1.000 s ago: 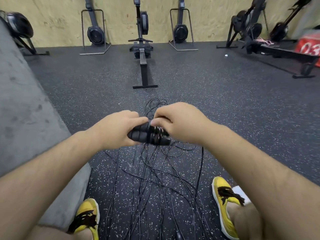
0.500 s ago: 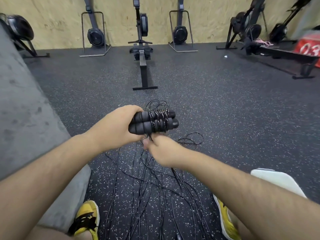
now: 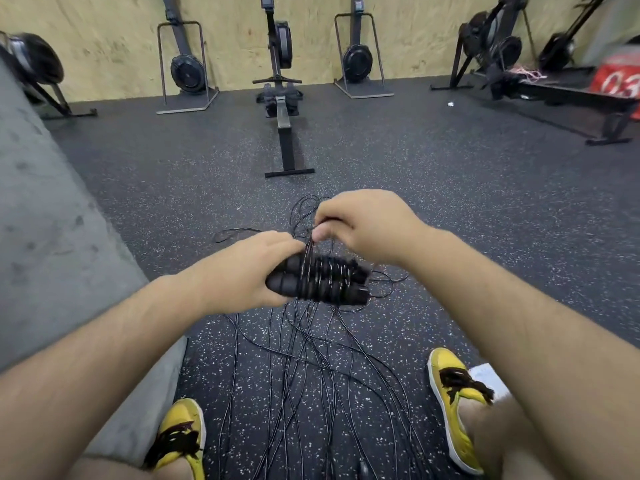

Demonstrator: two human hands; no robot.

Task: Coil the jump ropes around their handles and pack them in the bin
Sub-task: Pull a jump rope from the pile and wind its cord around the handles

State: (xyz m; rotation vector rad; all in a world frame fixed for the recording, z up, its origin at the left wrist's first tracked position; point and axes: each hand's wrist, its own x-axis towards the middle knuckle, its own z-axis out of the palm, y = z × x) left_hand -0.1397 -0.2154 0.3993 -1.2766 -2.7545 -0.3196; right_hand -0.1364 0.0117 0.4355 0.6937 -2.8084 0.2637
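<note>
My left hand [image 3: 242,271] grips the left end of two black foam jump-rope handles [image 3: 322,280] held side by side, with several turns of thin black rope wound around their middle. My right hand [image 3: 363,225] is just above and behind the handles, pinching the rope's free strand [image 3: 309,245] between thumb and fingers, pulled taut up from the coil. A tangle of loose black ropes [image 3: 304,368] lies on the speckled floor between my feet. No bin is in view.
A grey padded block [image 3: 52,237] runs along my left side. A rowing machine [image 3: 282,109] stands straight ahead, with more rowers along the plywood wall and at the right. My yellow shoes [image 3: 453,393] flank the rope pile.
My right hand has come up from below the handles to above them, carrying the strand over the coil. The handles have dropped slightly and tilted down to the right.
</note>
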